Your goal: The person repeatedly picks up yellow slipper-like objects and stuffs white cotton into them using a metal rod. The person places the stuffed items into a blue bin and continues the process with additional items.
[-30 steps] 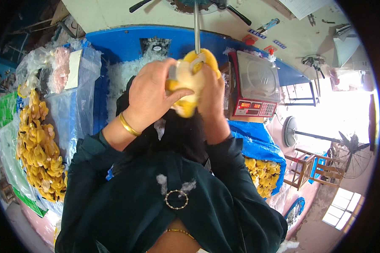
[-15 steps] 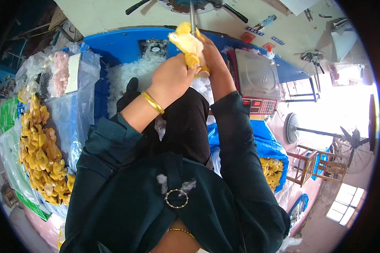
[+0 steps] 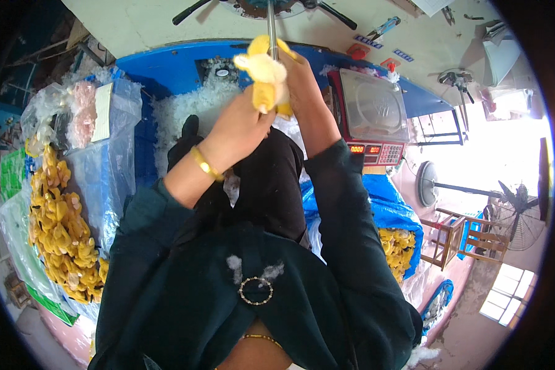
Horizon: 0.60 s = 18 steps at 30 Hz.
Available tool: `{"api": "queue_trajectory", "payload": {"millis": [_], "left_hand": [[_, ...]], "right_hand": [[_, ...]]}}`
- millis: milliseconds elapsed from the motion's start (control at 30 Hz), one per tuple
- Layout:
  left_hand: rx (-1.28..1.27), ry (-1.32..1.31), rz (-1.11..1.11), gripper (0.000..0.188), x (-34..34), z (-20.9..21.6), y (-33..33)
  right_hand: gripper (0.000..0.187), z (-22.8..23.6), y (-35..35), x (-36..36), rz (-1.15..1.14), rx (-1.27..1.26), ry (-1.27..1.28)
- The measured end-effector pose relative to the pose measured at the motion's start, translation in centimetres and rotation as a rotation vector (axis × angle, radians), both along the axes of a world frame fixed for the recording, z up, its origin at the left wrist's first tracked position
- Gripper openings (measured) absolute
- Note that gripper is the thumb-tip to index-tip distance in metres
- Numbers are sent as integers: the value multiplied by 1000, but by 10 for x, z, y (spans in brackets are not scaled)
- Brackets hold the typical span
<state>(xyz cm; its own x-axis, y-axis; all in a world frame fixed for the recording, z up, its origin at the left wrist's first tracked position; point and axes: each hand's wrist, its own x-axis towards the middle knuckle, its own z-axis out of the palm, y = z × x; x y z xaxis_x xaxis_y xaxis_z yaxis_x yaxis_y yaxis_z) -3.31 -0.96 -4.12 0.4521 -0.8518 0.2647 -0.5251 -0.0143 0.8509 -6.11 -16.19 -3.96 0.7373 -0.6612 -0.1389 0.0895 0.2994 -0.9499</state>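
Observation:
A yellow and cream plush toy (image 3: 268,69) is up against a thin metal tube (image 3: 272,24) that comes down from the machine at the top of the view. Closed around the toy's upper right side, beside the tube, is my right hand (image 3: 302,83); its fingertips are hidden behind the toy. My left hand (image 3: 240,128), with a gold bangle (image 3: 206,164) at the wrist, grips the toy's lower end by a small limb. The toy hides part of those fingers.
White fluff (image 3: 188,102) lies in the blue tray (image 3: 157,58) below the machine. Piles of yellow plush pieces (image 3: 65,228) are at left and in a blue bag (image 3: 394,206) at right. A red scale (image 3: 376,102) stands right of my arm; black handles (image 3: 333,15) flank the tube.
My left hand has moved slightly left and down, off the toy's middle to its lower end. The toy has turned a little, and my right hand stays beside the tube.

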Motion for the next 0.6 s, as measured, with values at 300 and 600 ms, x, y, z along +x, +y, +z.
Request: {"api": "queue_trajectory", "payload": {"millis": [300,600], "left_hand": [[-78,1343,-80,31,25,44,-37],[92,1381,-167,31,28,34,13]], "right_hand": [[32,8,-52,51,-217,-440,229],[30,26,27,-1,-298,124,-58]]}}
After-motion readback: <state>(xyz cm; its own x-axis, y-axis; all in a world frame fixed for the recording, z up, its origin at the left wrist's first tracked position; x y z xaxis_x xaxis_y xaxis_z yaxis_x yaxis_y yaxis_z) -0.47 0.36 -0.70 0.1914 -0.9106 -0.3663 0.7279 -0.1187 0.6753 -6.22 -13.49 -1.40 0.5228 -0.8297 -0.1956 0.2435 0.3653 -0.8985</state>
